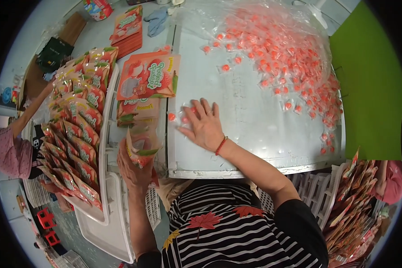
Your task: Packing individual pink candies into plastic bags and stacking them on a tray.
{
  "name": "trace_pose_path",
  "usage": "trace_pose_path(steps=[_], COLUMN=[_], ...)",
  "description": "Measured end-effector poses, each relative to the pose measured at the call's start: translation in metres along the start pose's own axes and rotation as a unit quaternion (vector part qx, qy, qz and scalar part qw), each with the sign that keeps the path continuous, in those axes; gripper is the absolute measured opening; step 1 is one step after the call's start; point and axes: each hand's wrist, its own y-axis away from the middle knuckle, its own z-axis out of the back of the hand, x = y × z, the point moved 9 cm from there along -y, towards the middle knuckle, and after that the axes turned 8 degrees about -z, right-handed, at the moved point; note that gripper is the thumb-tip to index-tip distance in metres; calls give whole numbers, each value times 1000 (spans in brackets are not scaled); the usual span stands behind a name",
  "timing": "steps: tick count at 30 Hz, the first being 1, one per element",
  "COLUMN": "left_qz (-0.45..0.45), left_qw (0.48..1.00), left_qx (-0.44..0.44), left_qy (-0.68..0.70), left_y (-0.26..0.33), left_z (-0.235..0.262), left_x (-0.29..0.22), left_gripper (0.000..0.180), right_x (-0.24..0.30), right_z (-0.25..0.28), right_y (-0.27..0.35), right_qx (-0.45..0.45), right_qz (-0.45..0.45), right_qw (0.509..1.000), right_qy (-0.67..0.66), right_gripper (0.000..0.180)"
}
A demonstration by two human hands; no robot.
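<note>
My left hand (133, 167) grips the side of a stand-up candy pouch (145, 156), red and tan with a clear window. The pouch's top faces the metal table's left edge. On the table (250, 147) my right hand (205, 127) lies flat with fingers spread, a red cord round its wrist. Beside its fingertips are a few individually wrapped red candies (172, 117), some partly under the fingers. Flat pouches (149, 76) are stacked just beyond my left hand.
A large heap of wrapped red candies (286, 67) spreads from a clear plastic bag at the far right. Filled pouches (76, 111) stand in a white tray at left. More pouches (353, 205) fill a crate at right. A green panel (366, 89) borders the table. Another person's arm (31, 109) reaches in at left.
</note>
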Motion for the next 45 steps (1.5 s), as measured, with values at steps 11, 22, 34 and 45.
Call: trace_pose_path(steps=[11,22,34,45], left_qz=[-8,15,-17,-10], left_qw=[1000,1000,999,999], left_qx=[-6,-20,-25,-29], left_qy=[-7,19,-18,-12], left_y=[0,-1,-2,0], left_z=[0,5,9,7], left_x=[2,8,8,10], left_gripper=[93,94,93,96], right_x=[-215,-296,-237,-123], right_z=[80,70,102,61], right_y=[-58,-13,-18,-40], right_qx=[-139,-160,-116,-50], right_qz=[-143,-320,-221,-96], right_qw=[955,673,940,994], right_qy=[221,-648,-232,12], right_gripper=[46,43,44,53])
